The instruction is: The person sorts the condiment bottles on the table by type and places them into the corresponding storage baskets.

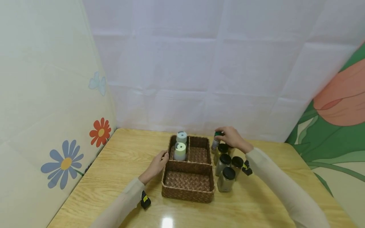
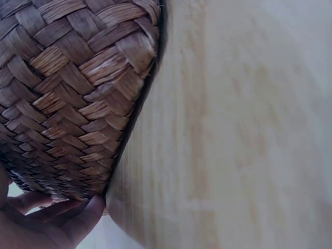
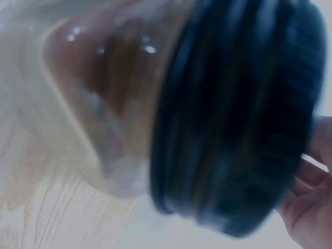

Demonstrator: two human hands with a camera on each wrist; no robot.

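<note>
Green-capped bottle (image 1: 215, 144): my right hand (image 1: 232, 138) pinches its top — likely pickup, needing a lift.
Basket (image 1: 188, 194): left hand (image 1: 155, 163) touches — grip unclear.

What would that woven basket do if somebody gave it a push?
The woven basket would probably slide rather than tip, being wide and low on a smooth-looking table. Its plaited walls suggest it may give slightly when squeezed. The two containers standing inside might wobble.
</note>
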